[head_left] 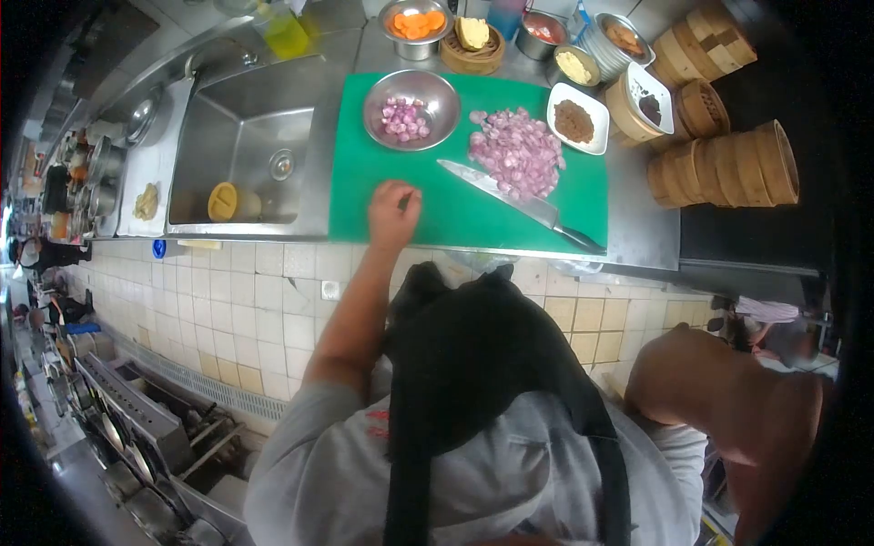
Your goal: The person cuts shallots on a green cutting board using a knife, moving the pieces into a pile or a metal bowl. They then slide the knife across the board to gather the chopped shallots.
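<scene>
My left hand rests on the near left part of the green cutting board, fingers curled in and nothing seen in them. Just beyond it, a steel bowl holds small peeled shallots. A heap of sliced shallots lies right of the bowl. The knife lies flat and slanting along the heap's near side, its black handle towards the board's near right corner, with no hand on it. My right arm is bent and raised at the lower right; its hand is out of view.
A steel sink with a yellow-lidded container is on the left. Behind the board stand a bowl of orange slices and other containers. A white dish of brown paste sits at its right corner, near bamboo steamers.
</scene>
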The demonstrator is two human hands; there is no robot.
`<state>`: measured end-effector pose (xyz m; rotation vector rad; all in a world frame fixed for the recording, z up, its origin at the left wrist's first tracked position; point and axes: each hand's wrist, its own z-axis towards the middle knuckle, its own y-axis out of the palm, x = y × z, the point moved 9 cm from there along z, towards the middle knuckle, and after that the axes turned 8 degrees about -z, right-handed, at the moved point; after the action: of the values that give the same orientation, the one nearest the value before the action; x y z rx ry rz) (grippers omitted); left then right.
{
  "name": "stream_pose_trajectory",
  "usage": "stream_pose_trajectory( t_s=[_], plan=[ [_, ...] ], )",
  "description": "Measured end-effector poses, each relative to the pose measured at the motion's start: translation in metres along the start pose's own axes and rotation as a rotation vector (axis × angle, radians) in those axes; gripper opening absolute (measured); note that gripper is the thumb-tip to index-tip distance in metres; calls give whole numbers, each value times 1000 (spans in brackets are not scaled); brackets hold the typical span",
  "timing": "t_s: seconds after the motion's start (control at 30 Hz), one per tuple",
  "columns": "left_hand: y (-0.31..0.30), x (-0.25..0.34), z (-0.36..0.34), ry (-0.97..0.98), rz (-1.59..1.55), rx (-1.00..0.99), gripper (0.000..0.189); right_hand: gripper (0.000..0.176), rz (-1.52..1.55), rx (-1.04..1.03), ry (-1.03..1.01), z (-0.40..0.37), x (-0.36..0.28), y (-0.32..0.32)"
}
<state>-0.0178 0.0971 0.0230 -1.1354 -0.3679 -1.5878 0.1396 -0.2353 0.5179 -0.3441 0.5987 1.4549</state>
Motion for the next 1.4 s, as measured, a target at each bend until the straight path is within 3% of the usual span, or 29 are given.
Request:
stream_pose_trajectory(
  t_s=[0.4, 0.63, 0.7, 0.73, 0.8, 0.87, 0.93, 1.03, 1.2, 1.4],
  plan=[
    [3, -12, -5, -86, -23, -19, 8, 82, -29, -7, 20, 2, 2, -8],
    [-7, -17, -6, -198, -125, 26, 8, 89, -283, 37, 257, -14, 88, -61],
    [-19, -10, 2, -192, -122, 45, 9, 81, -438, -14, 341, -31, 133, -68],
    [-26, -5, 9, -177, -93, 62, 10, 75, -721, 86, 415, -60, 149, -89],
    [-40, 9, 27, -146, -30, 94, 12, 50, -869, 184, 778, -124, 193, -113],
    [-45, 32, 60, -178, -98, 71, 14, 33, -1180, 12, 1181, -186, 232, -133],
    [-37, 37, 87, -145, -95, -9, 17, 27, -1176, -71, 1317, -248, 269, -153],
    [-10, 25, 125, -20, 86, -238, 21, 31, -1355, -128, 1287, -310, 297, -175],
    [51, -10, 157, 49, 526, -562, 26, 40, -1573, -217, 1081, -330, 311, -179],
    [86, -36, 167, -110, 699, -866, 26, 45, -1489, -260, 973, -327, 309, -175]
  ],
)
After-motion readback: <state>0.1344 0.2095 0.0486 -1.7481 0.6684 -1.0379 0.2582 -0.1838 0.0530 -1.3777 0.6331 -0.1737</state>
